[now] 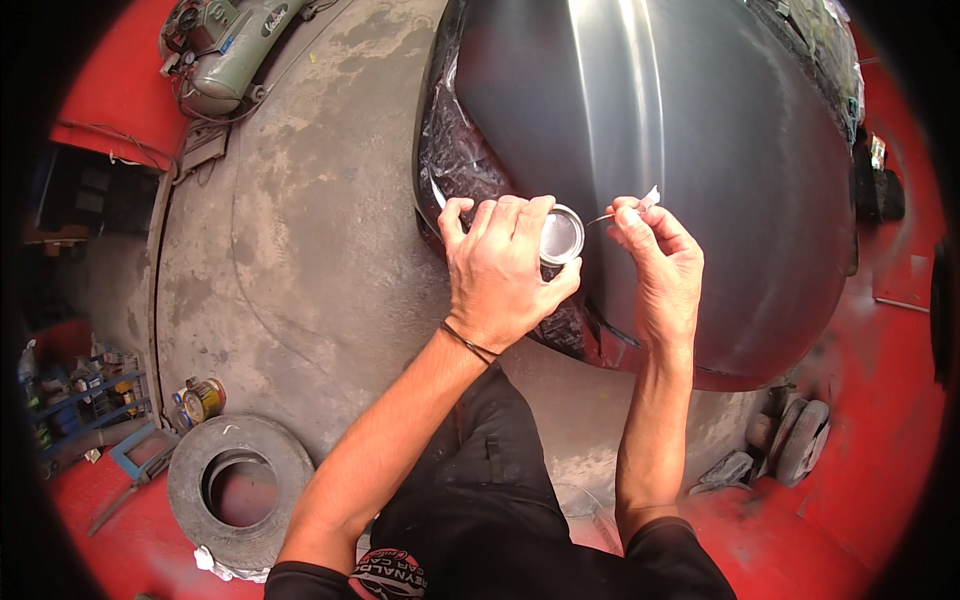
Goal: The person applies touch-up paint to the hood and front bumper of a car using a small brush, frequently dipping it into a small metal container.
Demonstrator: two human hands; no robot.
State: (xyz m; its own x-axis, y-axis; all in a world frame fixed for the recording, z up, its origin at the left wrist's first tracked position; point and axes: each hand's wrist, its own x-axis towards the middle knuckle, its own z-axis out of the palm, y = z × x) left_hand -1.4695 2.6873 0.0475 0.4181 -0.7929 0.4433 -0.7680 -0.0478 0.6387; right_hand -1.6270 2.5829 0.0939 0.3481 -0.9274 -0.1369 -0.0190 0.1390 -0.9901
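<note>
My left hand (pixel 497 255) is closed round a small round tin (pixel 562 237) with a shiny metal rim and a pale grey face. A dark band circles that wrist. Just right of the tin, my right hand (pixel 660 265) pinches a thin wire-like piece (pixel 600 218) that reaches toward the tin's rim. A small crumpled white scrap (pixel 651 197) sticks up from the same fingertips; whether it is joined to the thin piece I cannot tell. Both hands are above the front corner of a matte dark grey car hood (pixel 740 180), next to crinkled dark plastic film (pixel 465 150).
A green-grey air compressor (pixel 235 65) stands at the far left. Nearer on the left are a tyre (pixel 240 480), a yellow-brown can (pixel 205 398) and a blue rack (pixel 90 400) of bottles. More worn tyres (pixel 803 445) lie at the right by the red floor area (pixel 850 520).
</note>
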